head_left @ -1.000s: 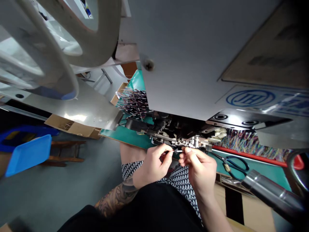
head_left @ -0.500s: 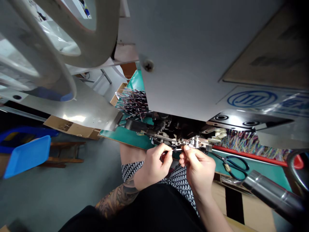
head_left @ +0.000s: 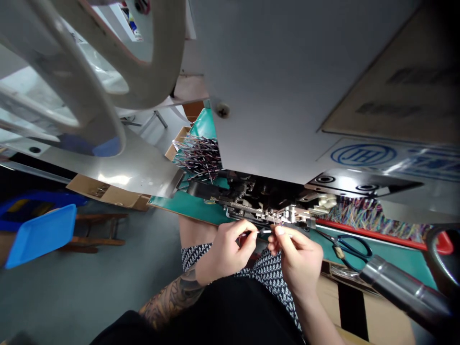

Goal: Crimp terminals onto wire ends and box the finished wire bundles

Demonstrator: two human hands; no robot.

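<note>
My left hand (head_left: 225, 251) and my right hand (head_left: 298, 256) meet fingertip to fingertip just below the metal tooling (head_left: 266, 211) of a grey bench machine (head_left: 287, 96). Between the pinched fingers of both hands runs a short thin wire (head_left: 265, 231) with a pale end. The wire sits right in front of the tooling's jaws. Both hands hover over my patterned lap, at the front edge of the green table mat (head_left: 194, 203).
A bundle of dark cut wires (head_left: 199, 155) lies on the mat to the left. Multicoloured wires (head_left: 362, 215) fill a red tray on the right, with blue-handled scissors (head_left: 350, 247) beside it. A blue bin (head_left: 39, 232) stands far left, a metal tube (head_left: 402, 287) lower right.
Both hands with the wire sit slightly lower in the view. The whole view has shifted a little; the pinch on the wire is unchanged.
</note>
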